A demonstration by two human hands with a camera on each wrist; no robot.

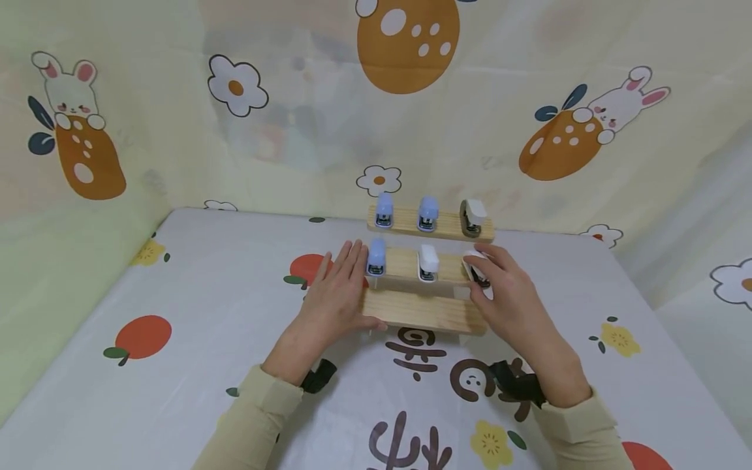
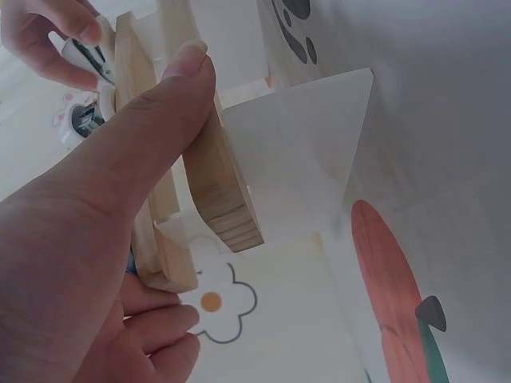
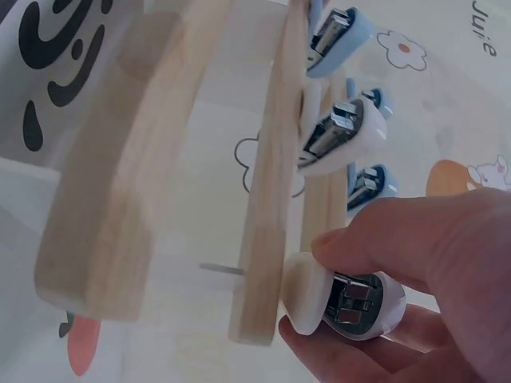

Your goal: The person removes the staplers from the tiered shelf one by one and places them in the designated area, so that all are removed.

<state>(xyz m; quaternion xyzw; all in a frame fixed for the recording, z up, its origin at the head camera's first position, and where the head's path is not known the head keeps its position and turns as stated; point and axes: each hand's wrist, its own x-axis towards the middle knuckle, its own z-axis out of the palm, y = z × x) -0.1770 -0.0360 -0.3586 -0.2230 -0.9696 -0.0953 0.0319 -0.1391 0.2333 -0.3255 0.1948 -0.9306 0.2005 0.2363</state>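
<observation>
- The right hand (image 1: 508, 287) pinches a white-and-black stapler (image 3: 307, 295) between thumb and fingers, at the right end of the middle plank (image 1: 402, 264) of a stepped wooden rack.
- The left hand (image 1: 337, 294) lies along the rack's left end, fingers extended, thumb spread away and resting on the front plank (image 1: 423, 310).
- On the middle plank, a light blue stapler (image 1: 376, 258) stands at the left end, near the left fingers, and a white stapler (image 1: 428, 261) at the centre.
- The back plank (image 1: 405, 225) carries two blue staplers (image 1: 427, 214) and, rightmost, a white-and-grey stapler (image 1: 472, 217).
- A translucent side panel (image 2: 295, 144) supports the planks.
- The rack stands on a table (image 1: 205, 274) covered in fruit-and-flower print, before a rabbit-patterned cloth (image 1: 311, 130).
</observation>
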